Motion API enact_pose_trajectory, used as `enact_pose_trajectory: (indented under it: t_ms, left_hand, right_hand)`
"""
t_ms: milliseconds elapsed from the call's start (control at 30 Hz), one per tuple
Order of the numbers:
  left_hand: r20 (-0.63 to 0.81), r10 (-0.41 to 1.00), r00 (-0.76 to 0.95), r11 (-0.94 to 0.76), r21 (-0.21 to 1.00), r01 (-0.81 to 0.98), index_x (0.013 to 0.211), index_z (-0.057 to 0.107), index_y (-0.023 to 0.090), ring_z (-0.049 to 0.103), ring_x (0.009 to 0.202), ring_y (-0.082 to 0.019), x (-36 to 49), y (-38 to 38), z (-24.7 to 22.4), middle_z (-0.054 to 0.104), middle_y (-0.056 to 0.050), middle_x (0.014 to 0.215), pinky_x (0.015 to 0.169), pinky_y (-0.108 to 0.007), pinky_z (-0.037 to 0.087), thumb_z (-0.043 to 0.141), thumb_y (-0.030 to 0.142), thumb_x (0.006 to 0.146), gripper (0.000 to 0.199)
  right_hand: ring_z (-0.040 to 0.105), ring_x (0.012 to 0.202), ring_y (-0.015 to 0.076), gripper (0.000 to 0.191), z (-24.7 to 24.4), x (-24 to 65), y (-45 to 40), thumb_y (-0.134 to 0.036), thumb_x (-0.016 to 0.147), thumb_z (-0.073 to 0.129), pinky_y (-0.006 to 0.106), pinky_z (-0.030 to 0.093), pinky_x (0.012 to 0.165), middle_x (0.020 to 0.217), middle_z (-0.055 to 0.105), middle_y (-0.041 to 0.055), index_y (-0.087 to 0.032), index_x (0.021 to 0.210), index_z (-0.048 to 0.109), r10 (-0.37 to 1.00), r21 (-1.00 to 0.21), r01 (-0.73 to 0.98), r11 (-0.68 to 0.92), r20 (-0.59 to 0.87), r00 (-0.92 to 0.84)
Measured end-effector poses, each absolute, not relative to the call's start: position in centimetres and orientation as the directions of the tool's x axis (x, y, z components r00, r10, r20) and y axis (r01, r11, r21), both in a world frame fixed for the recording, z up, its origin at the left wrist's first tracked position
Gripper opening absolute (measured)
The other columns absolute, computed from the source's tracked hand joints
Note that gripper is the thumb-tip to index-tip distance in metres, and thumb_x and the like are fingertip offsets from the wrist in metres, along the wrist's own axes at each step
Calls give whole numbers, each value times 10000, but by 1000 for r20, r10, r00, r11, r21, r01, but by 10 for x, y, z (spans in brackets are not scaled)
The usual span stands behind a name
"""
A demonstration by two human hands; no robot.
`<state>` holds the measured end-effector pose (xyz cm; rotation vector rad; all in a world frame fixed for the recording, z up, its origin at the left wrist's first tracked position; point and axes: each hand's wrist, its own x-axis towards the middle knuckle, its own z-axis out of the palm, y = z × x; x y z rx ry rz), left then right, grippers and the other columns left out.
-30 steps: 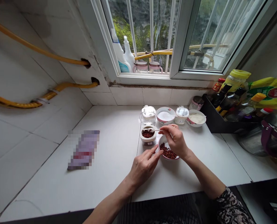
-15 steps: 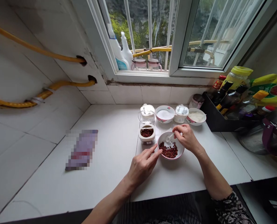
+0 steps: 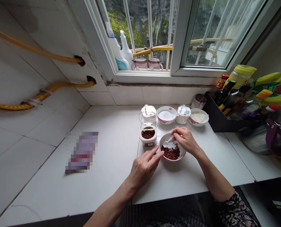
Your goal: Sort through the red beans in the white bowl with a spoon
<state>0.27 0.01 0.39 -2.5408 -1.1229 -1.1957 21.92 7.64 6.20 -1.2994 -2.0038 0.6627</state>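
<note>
My right hand [image 3: 185, 140] pinches the handle of a small white spoon [image 3: 166, 143], its bowl end inside a white bowl [image 3: 182, 153] with a pink rim. Dark red peppercorns [image 3: 171, 153] lie in the near half of that bowl. With fingertips and thumb, my left hand [image 3: 143, 165] steadies the bowl by its left edge. Just left of the bowl, an open white seasoning jar [image 3: 149, 141] contains the same peppercorns; a thin white bar crosses its mouth.
Behind stand a clear lidded jar [image 3: 148, 116], a bowl of white grains [image 3: 166, 115], another lidded jar [image 3: 183, 114] and a bowl of pale contents [image 3: 198, 117]. At right are a black bin of bottles [image 3: 223, 123] and a pot [image 3: 254, 142]. A blurred purple packet [image 3: 82, 153] lies left.
My right hand has shifted slightly left, bringing the spoon's tip across to the left edge of the peppercorns. The left hand stays at the bowl. The whole view has moved a little.
</note>
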Motion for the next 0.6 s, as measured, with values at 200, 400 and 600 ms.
enact_pose_trajectory:
  t_ms: [200,400,600]
  left_hand:
    - [711,570,411,-720,190,668,1222,646,190,712,897,-186,2,0,4,694,-136,1198,727,-280,603,516,122,959,301]
    - [711,570,412,-716,185,673,1250,635,201,712,919,-186,1,0,2,687,-130,1216,735,-275,602,518,123,957,325]
    - [715,566,410,-721,187,667,1210,649,186,711,900,-188,2,0,3,694,-134,1198,722,-282,600,518,115,956,295]
  right_hand:
    - [637,645,163,197,61,218,76,-105,837,467,403,356,992,611,716,-22,-219,783,618,907,-630,654,419,254,-336]
    - [665,670,160,205,63,213,72,-107,855,465,371,399,966,613,722,-26,-219,766,612,897,-695,581,424,233,-377]
    - [680,583,163,174,63,218,75,-135,817,469,275,487,659,587,692,-17,-202,742,611,949,-844,467,266,145,-279]
